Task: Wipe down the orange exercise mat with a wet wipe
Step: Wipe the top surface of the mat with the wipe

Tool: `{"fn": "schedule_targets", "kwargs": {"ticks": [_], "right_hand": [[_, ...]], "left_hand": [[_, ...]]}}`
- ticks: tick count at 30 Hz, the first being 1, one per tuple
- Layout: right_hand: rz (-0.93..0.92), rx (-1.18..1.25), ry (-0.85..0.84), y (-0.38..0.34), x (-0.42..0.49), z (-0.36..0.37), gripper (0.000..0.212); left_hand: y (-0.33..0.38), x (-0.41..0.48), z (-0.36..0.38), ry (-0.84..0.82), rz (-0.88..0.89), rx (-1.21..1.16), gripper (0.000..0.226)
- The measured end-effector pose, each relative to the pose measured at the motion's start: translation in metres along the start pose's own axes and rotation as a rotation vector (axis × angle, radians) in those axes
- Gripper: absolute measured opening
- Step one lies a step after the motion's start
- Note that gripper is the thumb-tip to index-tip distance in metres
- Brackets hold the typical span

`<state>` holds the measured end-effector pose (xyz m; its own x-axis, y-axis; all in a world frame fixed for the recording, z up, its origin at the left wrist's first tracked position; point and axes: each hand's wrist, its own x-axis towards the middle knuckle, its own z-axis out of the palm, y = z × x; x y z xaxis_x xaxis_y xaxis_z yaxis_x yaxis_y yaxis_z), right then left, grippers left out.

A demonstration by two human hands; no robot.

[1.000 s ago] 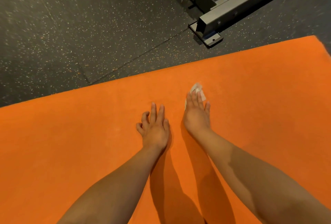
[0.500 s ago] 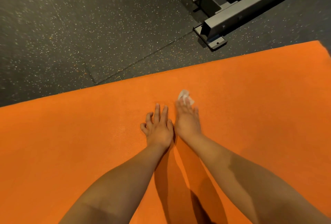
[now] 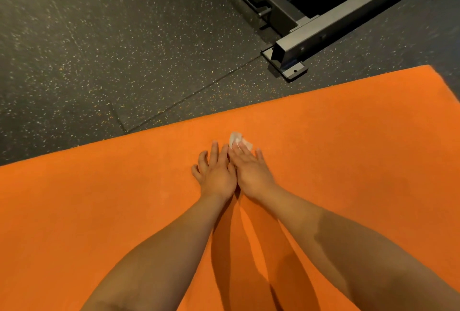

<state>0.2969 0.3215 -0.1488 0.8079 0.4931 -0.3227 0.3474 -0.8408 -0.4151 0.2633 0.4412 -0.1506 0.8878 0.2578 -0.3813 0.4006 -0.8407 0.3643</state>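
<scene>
Wipe (image 3: 236, 139) lies crumpled on the orange mat (image 3: 348, 149) near its far edge, pressed down under the straight, close-set fingers (image 3: 245, 155) of the right hand (image 3: 251, 175). The left hand (image 3: 217, 177) rests flat alongside, seemingly touching it, fingers slightly spread.

head cam | faces fwd+down | close above mat (image 3: 99, 211) | single view

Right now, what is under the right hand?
A white wet wipe, far edge showing past the right hand, on the orange mat. The rest is hidden.

Speckled rubber floor (image 3: 99, 61) bears orange mat (image 3: 348, 161) and metal frame (image 3: 323, 34).
</scene>
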Motion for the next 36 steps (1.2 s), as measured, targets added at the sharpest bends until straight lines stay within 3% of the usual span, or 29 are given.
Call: {"fn": "schedule_targets", "kwargs": {"ticks": [2, 6, 8, 12, 14, 18, 19, 22, 24, 29, 31, 33, 36], "right_hand": [[0.044, -0.088, 0.034, 0.021, 0.005, -0.008, 0.07], [0.41, -0.01, 0.178, 0.055, 0.016, -0.021, 0.076], [0.348, 0.028, 0.16, 0.042, 0.021, -0.019, 0.076], [0.05, -0.009, 0.074, 0.025, 0.027, -0.011, 0.064], [0.104, -0.08, 0.082, 0.041, 0.03, -0.018, 0.071], [0.471, 0.022, 0.225, 0.069, 0.038, -0.038, 0.077], [0.437, 0.035, 0.239, 0.063, 0.043, -0.038, 0.077], [0.108, 0.049, 0.148, 0.035, 0.051, -0.027, 0.071], [0.024, 0.002, 0.11, 0.03, 0.055, -0.025, 0.07], [0.436, 0.031, 0.252, 0.059, 0.084, -0.043, 0.073], [0.513, 0.079, 0.281, 0.062, 0.095, -0.049, 0.073], [0.454, 0.092, 0.288, 0.053, 0.101, -0.048, 0.076], [0.194, 0.086, 0.226, 0.028, 0.099, -0.033, 0.073]], "left_hand": [[-0.003, 0.002, 0.002, 0.003, 0.001, 0.015, 0.054], [-0.003, 0.006, -0.001, 0.002, -0.004, 0.012, 0.054], [0.001, 0.011, -0.004, 0.036, -0.015, 0.006, 0.052], [0.018, 0.029, -0.007, 0.028, 0.025, 0.013, 0.054], [0.024, 0.037, -0.007, -0.017, -0.031, -0.008, 0.057], [0.027, 0.038, 0.0, -0.021, -0.041, -0.006, 0.058], [0.027, 0.039, 0.0, -0.018, -0.046, -0.008, 0.058], [0.029, 0.042, 0.001, -0.031, -0.057, -0.015, 0.058], [0.03, 0.043, 0.001, -0.043, -0.059, -0.015, 0.058], [0.028, 0.045, 0.0, -0.06, -0.064, -0.018, 0.06], [0.028, 0.045, 0.0, -0.055, -0.064, -0.023, 0.06], [0.027, 0.047, 0.0, -0.049, -0.056, -0.028, 0.06], [0.025, 0.052, 0.0, -0.055, -0.037, -0.034, 0.06]]}}
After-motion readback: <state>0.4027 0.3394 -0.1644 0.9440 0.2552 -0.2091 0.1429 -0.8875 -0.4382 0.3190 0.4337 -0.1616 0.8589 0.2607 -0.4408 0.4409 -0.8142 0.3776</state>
